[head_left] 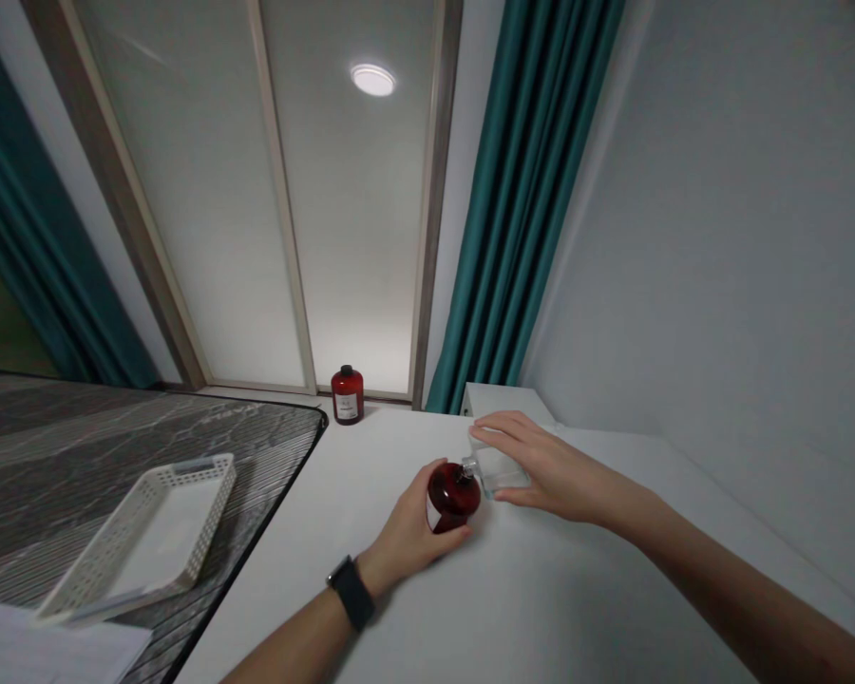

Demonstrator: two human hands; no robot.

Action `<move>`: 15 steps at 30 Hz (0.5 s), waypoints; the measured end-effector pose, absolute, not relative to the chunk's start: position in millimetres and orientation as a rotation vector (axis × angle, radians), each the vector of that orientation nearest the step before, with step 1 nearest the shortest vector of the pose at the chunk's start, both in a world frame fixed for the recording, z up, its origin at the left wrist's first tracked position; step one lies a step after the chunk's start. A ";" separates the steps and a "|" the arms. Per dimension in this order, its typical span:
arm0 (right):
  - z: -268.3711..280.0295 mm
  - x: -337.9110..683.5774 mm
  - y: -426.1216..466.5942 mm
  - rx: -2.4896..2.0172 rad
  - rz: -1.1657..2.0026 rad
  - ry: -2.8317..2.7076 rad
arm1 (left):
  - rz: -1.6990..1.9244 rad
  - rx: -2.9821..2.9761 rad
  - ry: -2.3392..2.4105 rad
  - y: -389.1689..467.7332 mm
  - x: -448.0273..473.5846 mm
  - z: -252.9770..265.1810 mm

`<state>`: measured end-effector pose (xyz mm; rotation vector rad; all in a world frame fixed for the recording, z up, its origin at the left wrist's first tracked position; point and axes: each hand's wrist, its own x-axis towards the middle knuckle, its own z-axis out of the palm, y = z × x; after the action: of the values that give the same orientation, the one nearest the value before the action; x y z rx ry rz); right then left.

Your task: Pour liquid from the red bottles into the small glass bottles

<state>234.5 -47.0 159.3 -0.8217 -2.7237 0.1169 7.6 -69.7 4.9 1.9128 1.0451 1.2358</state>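
Note:
My left hand [411, 534] is wrapped round a dark red bottle [453, 492] with a white label, its open neck up and tilted slightly. In my right hand [541, 465] is a clear glass bottle [500, 471], tipped on its side. The glass bottle's mouth points left and meets the red bottle's neck; I cannot tell whether liquid passes between them. Both bottles are just over the white table [399, 608]. Farther back stands a second red bottle [347, 395], upright, with a black cap and a white label.
At the left, a white perforated basket [214, 503] rests on a grey striped mat [271, 437]. Sheets of paper [57, 646] lie at its near end. A white box-like piece [509, 401] stands behind my right hand, near the green curtain [520, 218] and the wall.

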 end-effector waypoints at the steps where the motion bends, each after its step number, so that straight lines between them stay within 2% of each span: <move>1: 159.0 234.7 -47.0 -0.824 0.113 -2.723 | 1.235 1.915 1.045 -69.7 7.6 5.0; 15: 161.6 233.8 -48.1 -0.819 0.099 -2.738 | 1.234 1.916 1.054 -71.0 7.0 7.7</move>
<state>233.8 -48.1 161.6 -0.8194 -2.7381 0.0992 7.0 -71.0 7.7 1.9162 1.0540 1.2336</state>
